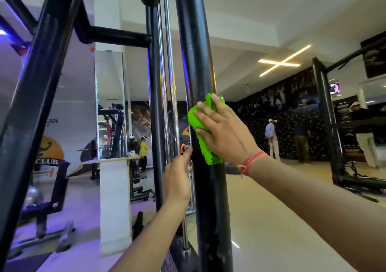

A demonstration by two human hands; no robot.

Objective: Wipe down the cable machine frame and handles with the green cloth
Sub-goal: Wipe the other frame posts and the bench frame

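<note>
A thick black upright post [196, 62] of the cable machine frame runs from top to bottom through the middle of the view. My right hand [223, 131] presses the bright green cloth [203, 140] flat against the post at about mid height, fingers spread over the cloth. My left hand [177, 177] is lower and to the left, its fingers curled at the post's left edge by a small metal fitting [189, 146]; the fingertips are partly hidden. Chrome guide rods [169, 73] stand just left of the post.
A slanted black frame beam [35, 96] crosses the left side. A white pillar with a mirror [112, 125] stands behind. Another black rack [330, 129] is at the far right, with several people near the dark back wall. Pale floor stretches to the right.
</note>
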